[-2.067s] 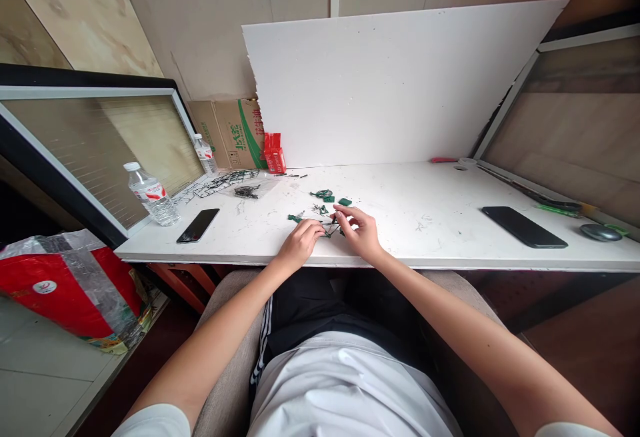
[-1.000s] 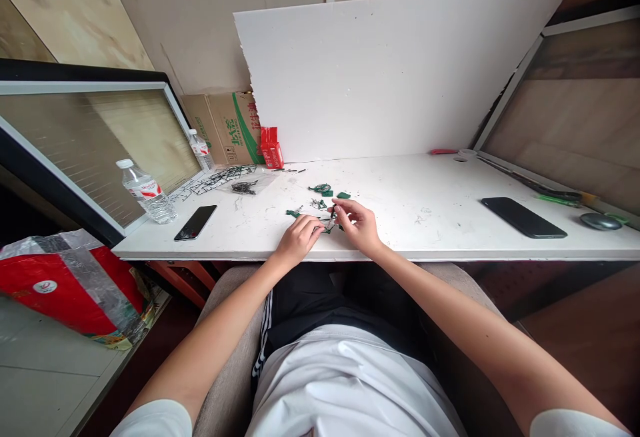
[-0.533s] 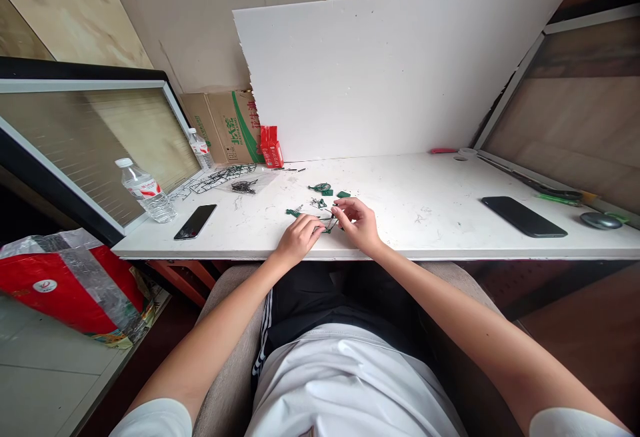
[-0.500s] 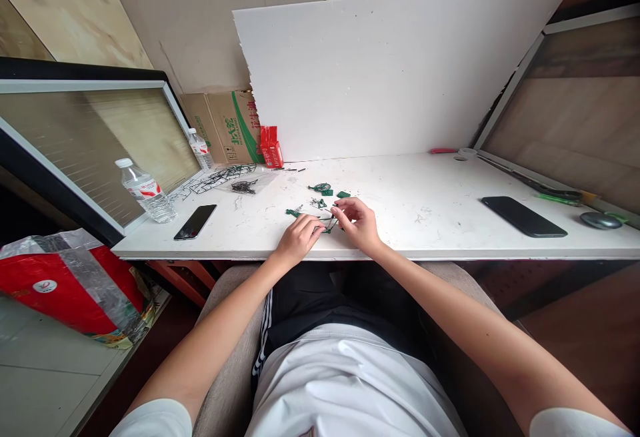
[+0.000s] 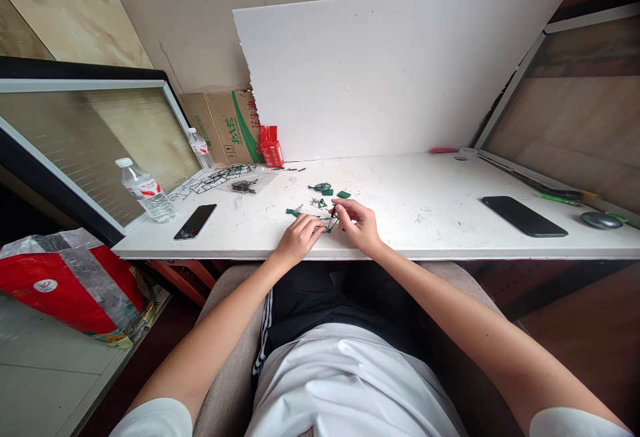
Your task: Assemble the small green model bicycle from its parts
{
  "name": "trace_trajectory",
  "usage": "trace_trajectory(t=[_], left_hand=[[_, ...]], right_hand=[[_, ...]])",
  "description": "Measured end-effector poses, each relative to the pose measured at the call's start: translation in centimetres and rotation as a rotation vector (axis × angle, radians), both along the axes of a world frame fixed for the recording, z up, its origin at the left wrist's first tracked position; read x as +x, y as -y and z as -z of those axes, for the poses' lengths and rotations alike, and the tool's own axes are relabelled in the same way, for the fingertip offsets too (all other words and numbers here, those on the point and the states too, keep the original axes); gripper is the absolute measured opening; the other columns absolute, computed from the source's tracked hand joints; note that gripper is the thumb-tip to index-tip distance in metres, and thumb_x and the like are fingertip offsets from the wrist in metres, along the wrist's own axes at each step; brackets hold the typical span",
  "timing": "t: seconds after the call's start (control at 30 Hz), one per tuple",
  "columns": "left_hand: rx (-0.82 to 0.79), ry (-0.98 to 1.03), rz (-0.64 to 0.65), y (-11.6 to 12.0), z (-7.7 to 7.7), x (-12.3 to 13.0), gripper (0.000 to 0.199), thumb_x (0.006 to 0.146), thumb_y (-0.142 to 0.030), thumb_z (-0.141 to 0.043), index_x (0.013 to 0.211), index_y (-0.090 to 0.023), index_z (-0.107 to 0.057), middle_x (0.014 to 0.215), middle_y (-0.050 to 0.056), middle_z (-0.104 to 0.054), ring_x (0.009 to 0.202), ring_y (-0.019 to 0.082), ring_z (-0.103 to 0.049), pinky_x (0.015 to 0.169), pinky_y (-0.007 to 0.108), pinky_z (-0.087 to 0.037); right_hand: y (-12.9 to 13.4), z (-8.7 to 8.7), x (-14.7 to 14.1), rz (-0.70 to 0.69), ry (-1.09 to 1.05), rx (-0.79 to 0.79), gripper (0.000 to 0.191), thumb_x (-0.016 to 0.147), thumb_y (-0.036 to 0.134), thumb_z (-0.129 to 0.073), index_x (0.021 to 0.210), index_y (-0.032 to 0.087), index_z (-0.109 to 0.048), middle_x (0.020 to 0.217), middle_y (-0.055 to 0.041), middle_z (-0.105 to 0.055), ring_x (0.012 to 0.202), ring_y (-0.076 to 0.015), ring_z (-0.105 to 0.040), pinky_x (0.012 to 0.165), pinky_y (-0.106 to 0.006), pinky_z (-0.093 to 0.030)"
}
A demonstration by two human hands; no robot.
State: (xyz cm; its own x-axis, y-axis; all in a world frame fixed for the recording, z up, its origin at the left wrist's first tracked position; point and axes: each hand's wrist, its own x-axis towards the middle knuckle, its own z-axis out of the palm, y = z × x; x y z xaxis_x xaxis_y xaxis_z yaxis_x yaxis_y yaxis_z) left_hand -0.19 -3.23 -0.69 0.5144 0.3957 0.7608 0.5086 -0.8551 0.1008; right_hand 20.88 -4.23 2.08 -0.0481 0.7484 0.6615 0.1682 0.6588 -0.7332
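Near the front edge of the white table, a small dark green frame piece [image 5: 331, 224] sits between my hands. My left hand [image 5: 300, 238] pinches its left side. My right hand [image 5: 358, 225] is closed around a small dark tool or rod, held upright above the frame piece; its exact shape is too small to tell. Just beyond my fingers lie small green parts [image 5: 319, 203], a round green part [image 5: 320, 187] and a flat green piece [image 5: 343, 194]. Another green part [image 5: 294, 212] rests behind my left hand.
On the left are a black phone [image 5: 195, 222], a water bottle [image 5: 146, 190], dark sprue frames [image 5: 220, 178] and a plastic bag of dark bits [image 5: 244, 186]. A red box [image 5: 271, 146] stands behind. Rightward lie a black device [image 5: 524, 216] and a mouse [image 5: 601, 220].
The dark item in my right hand has tipped more upright, and the fingers of that hand have shifted slightly. My left hand looks the same.
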Motion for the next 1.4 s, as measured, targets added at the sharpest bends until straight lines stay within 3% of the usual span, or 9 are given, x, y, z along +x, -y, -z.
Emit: trace_trajectory(t=[0.13, 0.4, 0.67, 0.9, 1.17, 1.4], left_hand=[[-0.004, 0.002, -0.004, 0.02, 0.00, -0.02, 0.014, 0.107, -0.025, -0.051, 0.110, -0.020, -0.064, 0.104, 0.009, -0.070, 0.104, 0.024, -0.067, 0.089, 0.042, -0.058], [0.009, -0.018, -0.015, 0.19, -0.17, -0.01, 0.012, 0.106, -0.023, -0.052, 0.109, -0.018, -0.063, 0.105, 0.009, -0.070, 0.103, 0.024, -0.066, 0.088, 0.041, -0.057], [0.010, -0.026, -0.005, 0.18, -0.03, -0.06, 0.015, 0.107, -0.024, -0.050, 0.110, -0.019, -0.064, 0.105, 0.010, -0.070, 0.103, 0.024, -0.066, 0.088, 0.042, -0.058], [0.005, -0.010, -0.007, 0.11, 0.14, 0.08, 0.014, 0.107, -0.023, -0.051, 0.110, -0.019, -0.064, 0.106, 0.010, -0.070, 0.104, 0.024, -0.067, 0.091, 0.043, -0.057], [0.023, -0.026, -0.003, 0.09, 0.12, -0.03, 0.014, 0.107, -0.023, -0.050, 0.110, -0.018, -0.064, 0.105, 0.010, -0.070, 0.103, 0.024, -0.066, 0.088, 0.041, -0.058], [0.008, -0.010, 0.020, 0.15, -0.05, -0.02, 0.016, 0.108, -0.023, -0.048, 0.110, -0.018, -0.063, 0.105, 0.010, -0.070, 0.103, 0.024, -0.066, 0.089, 0.042, -0.058]], right_hand=[[0.15, -0.04, -0.14, -0.032, -0.030, -0.021, 0.038, 0.102, 0.055, -0.058, 0.118, 0.025, -0.074, 0.111, -0.0088, -0.078, 0.061, -0.0139, -0.066, 0.055, -0.031, -0.059], [-0.32, 0.37, -0.01, 0.022, -0.022, -0.018, 0.034, 0.096, 0.053, -0.069, 0.109, 0.022, -0.073, 0.089, -0.0051, -0.074, 0.053, -0.0124, -0.061, 0.051, -0.029, -0.053], [-0.25, 0.33, -0.02, 0.048, 0.001, -0.005, 0.035, 0.094, 0.055, -0.071, 0.105, 0.023, -0.077, 0.097, -0.0077, -0.078, 0.053, -0.0124, -0.059, 0.052, -0.031, -0.053], [0.07, 0.27, -0.06, -0.039, -0.016, -0.013, 0.034, 0.100, 0.050, -0.064, 0.120, 0.025, -0.075, 0.110, -0.0095, -0.080, 0.054, -0.0134, -0.064, 0.054, -0.032, -0.057], [-0.35, 0.55, 0.10, 0.033, 0.009, 0.001, 0.034, 0.096, 0.053, -0.069, 0.110, 0.023, -0.074, 0.107, -0.0089, -0.076, 0.054, -0.0118, -0.060, 0.051, -0.030, -0.052], [-0.26, 0.35, 0.08, 0.038, 0.007, -0.002, 0.034, 0.094, 0.054, -0.071, 0.108, 0.022, -0.073, 0.089, -0.0052, -0.072, 0.054, -0.0119, -0.056, 0.050, -0.029, -0.049]])
